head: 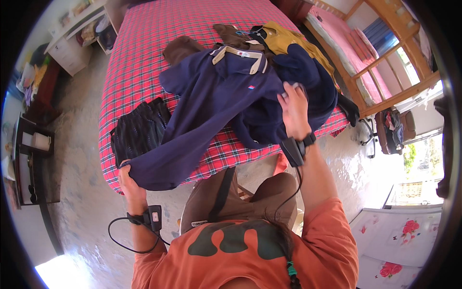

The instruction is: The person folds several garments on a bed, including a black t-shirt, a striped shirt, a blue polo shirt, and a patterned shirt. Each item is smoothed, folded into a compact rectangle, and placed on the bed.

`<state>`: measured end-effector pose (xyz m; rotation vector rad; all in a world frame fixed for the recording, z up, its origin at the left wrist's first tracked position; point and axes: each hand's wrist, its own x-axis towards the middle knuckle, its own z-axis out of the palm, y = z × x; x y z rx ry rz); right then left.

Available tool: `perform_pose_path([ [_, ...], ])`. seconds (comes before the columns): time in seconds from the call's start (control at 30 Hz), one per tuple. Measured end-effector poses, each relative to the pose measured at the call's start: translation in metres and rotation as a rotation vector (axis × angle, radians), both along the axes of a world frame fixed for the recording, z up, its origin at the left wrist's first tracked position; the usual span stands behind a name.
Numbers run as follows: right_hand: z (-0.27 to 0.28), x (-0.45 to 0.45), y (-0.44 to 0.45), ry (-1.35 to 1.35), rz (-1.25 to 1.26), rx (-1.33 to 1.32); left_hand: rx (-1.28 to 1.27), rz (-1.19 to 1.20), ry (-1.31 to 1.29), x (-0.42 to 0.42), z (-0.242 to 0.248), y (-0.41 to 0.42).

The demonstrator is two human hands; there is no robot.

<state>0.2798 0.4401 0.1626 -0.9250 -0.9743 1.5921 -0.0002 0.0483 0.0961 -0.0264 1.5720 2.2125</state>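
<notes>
A navy polo shirt [213,97] with a cream-trimmed collar lies across the bed, its collar pointing away from me. My left hand [131,184] grips a lower corner of its hem just past the bed's front edge. At the shirt's sleeve on the right, my right hand [295,108] has its fingers closed on the navy cloth. Fabric is drawn out between the hem corner and the body of the shirt. Left of the shirt rests a folded dark striped garment [142,126]. A bunched dark navy garment [317,94] lies under and beside my right hand.
A red plaid cover [144,39] spreads over the bed. Brown clothing [182,48] and a mustard garment [288,38] lie beyond the shirt. A wooden bunk bed [397,97] stands at the right, near an office chair [395,130]. Cables hang from both wrist devices.
</notes>
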Motion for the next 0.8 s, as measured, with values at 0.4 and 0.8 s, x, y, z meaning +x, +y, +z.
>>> perform_pose_path([
  [0.4, -0.040, -0.142, 0.033, -0.318, 0.123, 0.285, 0.039, 0.174, -0.261, -0.038, -0.064, -0.042],
  [0.8, -0.152, -0.129, 0.081, -0.214, 0.164, -0.322, -0.999, -0.406, 0.846, -0.003, -0.101, -0.069],
])
